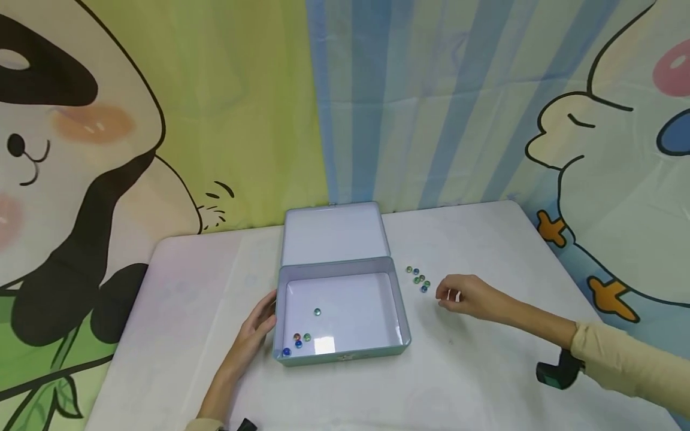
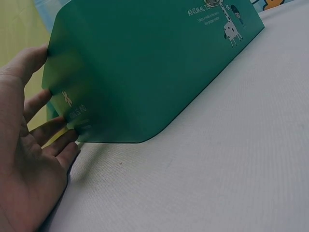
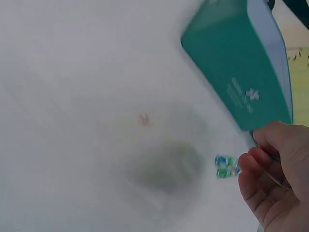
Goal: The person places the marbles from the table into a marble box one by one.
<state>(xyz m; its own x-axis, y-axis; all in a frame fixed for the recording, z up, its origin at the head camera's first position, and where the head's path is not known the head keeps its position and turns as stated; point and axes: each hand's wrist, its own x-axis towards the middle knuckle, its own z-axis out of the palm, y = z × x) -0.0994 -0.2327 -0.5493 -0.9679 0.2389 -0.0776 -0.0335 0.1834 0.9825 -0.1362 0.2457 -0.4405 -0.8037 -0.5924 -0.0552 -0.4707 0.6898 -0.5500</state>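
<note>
A hinged tin box (image 1: 345, 358), green outside and pale inside, stands on the table with its lid (image 1: 335, 234) tilted back. My left hand (image 1: 252, 332) rests its fingers against the box's left wall, also seen in the left wrist view, where the thumb (image 2: 36, 60) touches the edge. Several glass marbles, among them a lone green one (image 1: 317, 312) and a blue one (image 1: 287, 352), lie inside. To the right of the box, my right hand (image 1: 474, 296) hovers with loosely bent fingers beside a loose group of marbles (image 1: 417, 280). Nothing shows between its fingers.
A white cloth covers the table (image 1: 485, 239). Behind it hang printed curtains (image 1: 409, 108), with a panda at left and a white cartoon animal at right. A dark wrist device (image 1: 560, 371) sits by the right sleeve.
</note>
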